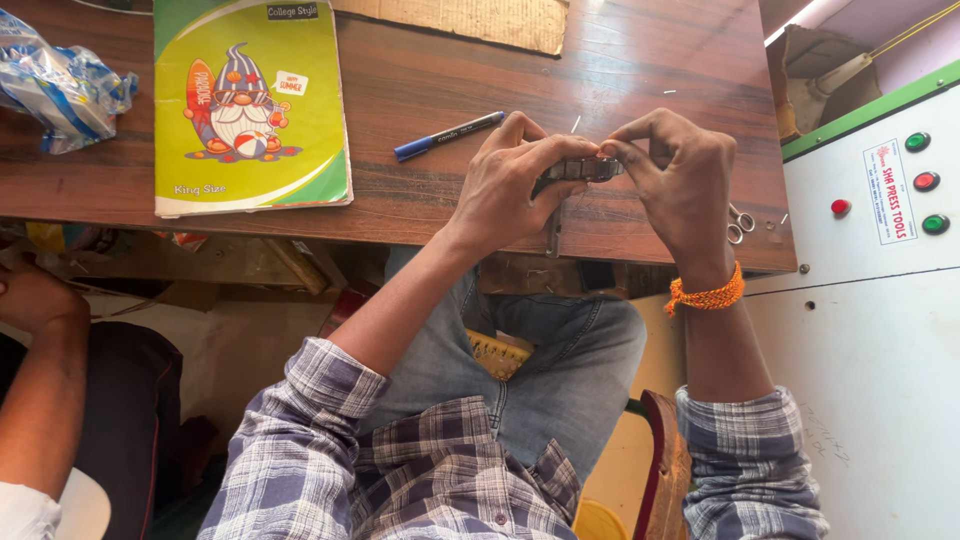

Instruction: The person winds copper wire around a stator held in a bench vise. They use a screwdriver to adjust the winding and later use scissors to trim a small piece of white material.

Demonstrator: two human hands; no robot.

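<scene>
Where the frame begins at far left, a crumpled clear-and-blue plastic bag (60,88) lies on the wooden table (420,60); below it, near the table's edge, a co-worker's forearm (40,380) shows, idle and well apart from the work. Next right, a yellow-green notebook (250,105) with a cartoon gnome on its cover lies flat, its near corner just over the table's edge. A strip of cardboard (460,22) sits at the far side. A blue pen (448,136) lies slanted on the wood, near the left hand (505,190) but not touching it. Both hands meet over the near edge of the table, fingertips pinched together on a small dark metal part (582,170) held level between them. Left hand curls over its left end, thumb under; right hand (680,180) grips the right end, an orange thread band (706,296) on that wrist. A thin metal piece hangs down from the part toward the table edge; what it is I cannot tell. Small silver rings (738,224) lie on the wood just right of the right hand. Further right stands a white machine cabinet (870,330) with green and red buttons (926,181). Judgement on progress: the part looks mid-handling, being fitted or pressed by the fingers. Nothing finished lies alongside it, and the loose rings suggest pieces not yet used.
</scene>
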